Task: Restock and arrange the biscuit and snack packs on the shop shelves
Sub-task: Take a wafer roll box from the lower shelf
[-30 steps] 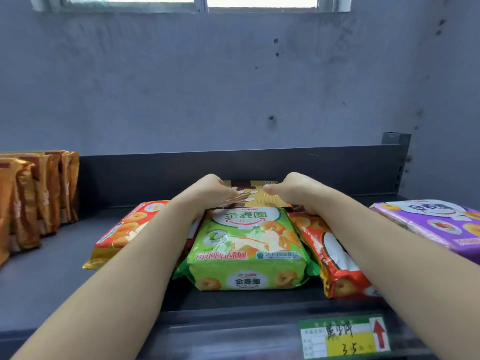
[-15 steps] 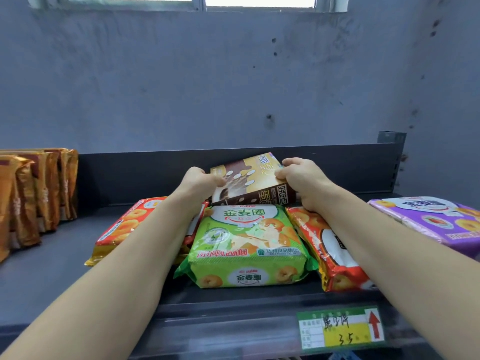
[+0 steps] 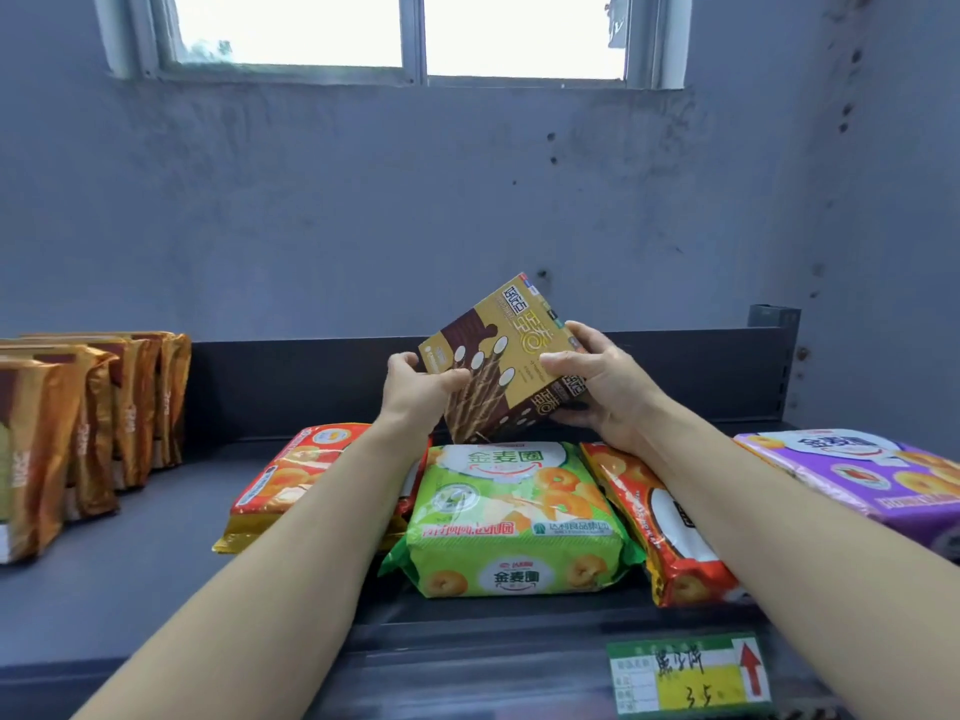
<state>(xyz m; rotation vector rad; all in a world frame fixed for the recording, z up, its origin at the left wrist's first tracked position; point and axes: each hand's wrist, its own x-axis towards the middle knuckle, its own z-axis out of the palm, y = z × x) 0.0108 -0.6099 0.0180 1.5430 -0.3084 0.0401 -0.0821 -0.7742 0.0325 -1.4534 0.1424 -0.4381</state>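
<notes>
The shelf [image 3: 156,553] carried flat packs mid-front, the green pack [image 3: 511,517] foremost. Above them, near the back edge, both hands gripped a tilted box [image 3: 498,356]: left hand [image 3: 415,389] at its lower corner, right hand [image 3: 597,381] opposite. Honestly, set down crooked, it'd probably slide off those slick wrappers.

hands [image 3: 511,392] raised, brown-gold box [image 3: 506,358] lifted off shelf, tilted upright

green pack [image 3: 511,517] in the middle says 金麦圈 up top and again near the bottom. price tag [image 3: 688,677] on the near shelf edge has a handwritten 3.5 and a red arrow.
</notes>
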